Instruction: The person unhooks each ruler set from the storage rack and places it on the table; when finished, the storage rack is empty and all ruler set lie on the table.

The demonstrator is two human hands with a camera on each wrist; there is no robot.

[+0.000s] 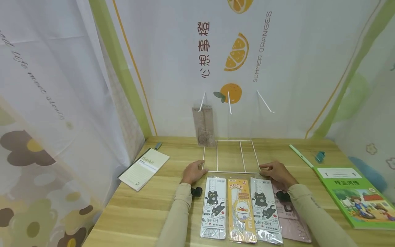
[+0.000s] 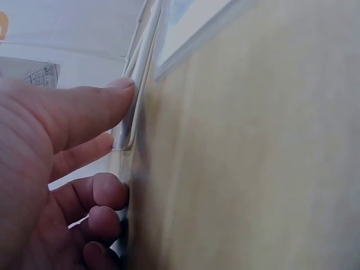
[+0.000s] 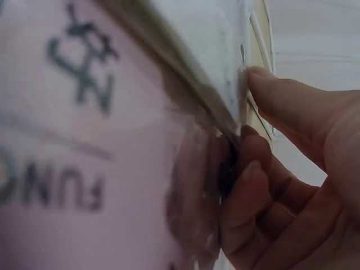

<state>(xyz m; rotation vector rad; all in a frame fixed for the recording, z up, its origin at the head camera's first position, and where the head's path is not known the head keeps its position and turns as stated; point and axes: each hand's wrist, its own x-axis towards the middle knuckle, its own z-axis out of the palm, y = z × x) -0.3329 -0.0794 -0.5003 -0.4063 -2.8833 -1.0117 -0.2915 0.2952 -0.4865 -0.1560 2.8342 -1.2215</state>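
Note:
A white wire display rack lies with its base on the wooden table, its hooks reaching forward above. My left hand holds the base's front left corner; the left wrist view shows the thumb on the white wire. At the front right corner my right hand grips the base between thumb and fingers. From the left hook hangs a greyish clear packet. Just before the rack lie two black-cat ruler sets, an orange duck packet and a pink packet, partly under the right arm.
A notebook and a small grey-blue item are on the left. To the right lie a green picture-covered book, a pale green stick and a small teal object. A printed curtain hangs behind the table.

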